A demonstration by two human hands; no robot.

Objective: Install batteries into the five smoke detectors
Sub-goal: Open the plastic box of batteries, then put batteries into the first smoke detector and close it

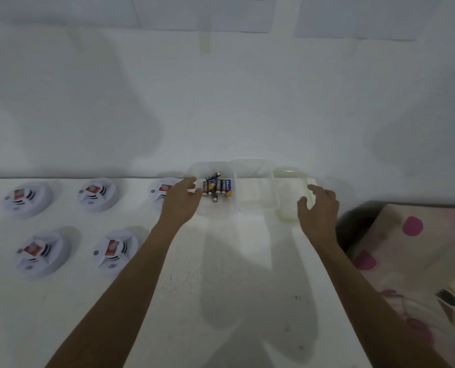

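1. The batteries [217,187] lie in a small heap in a clear plastic box [212,209] at the back of the white tabletop [221,274], close to the wall [221,102].
2. The five smoke detectors [97,193] sit on the tabletop to the left of the box, three in the back row and two in front, each with a red label on top.
3. The left hand [182,199] reaches to the left wall of the battery box. Its fingers are nearly straight and its fingertips touch the rim; the blur hides whether it grasps the wall.
4. The right hand [319,208] is over the right edge of a green-rimmed lid [284,208], fingers loosely curved and thumb held apart. I cannot tell whether it grasps the lid or only touches it.
5. A second clear box [258,197] stands between the battery box and the lid, touching both.
6. A cloth with pink spots [407,248] lies at the right edge of the view.
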